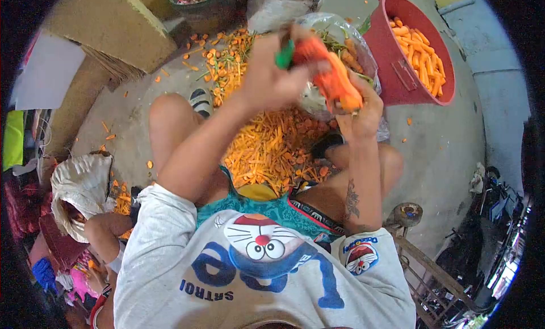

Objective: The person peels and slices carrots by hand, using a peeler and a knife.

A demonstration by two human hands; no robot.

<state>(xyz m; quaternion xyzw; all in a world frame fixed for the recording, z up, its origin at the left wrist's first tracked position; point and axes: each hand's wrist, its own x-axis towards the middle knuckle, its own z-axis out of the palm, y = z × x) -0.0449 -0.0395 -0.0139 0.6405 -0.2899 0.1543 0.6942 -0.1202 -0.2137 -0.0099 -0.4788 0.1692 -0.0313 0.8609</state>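
My right hand is closed around the lower end of an orange carrot, held tilted above the floor. My left hand is at the carrot's upper end, smeared by motion. It grips a small tool with a green end; its blade and exact shape are lost in the blur. A bright red-orange smear lies between the two hands. Below them, a heap of carrot peelings spreads over the floor between my legs. Behind my hands, a clear plastic bag holds unpeeled carrots with green stems.
A red tub of peeled carrots lies tilted at the upper right. A dark basin stands at the back. Cut carrot ends are scattered around. Another person's leg and a white sack are at left, a metal frame at right.
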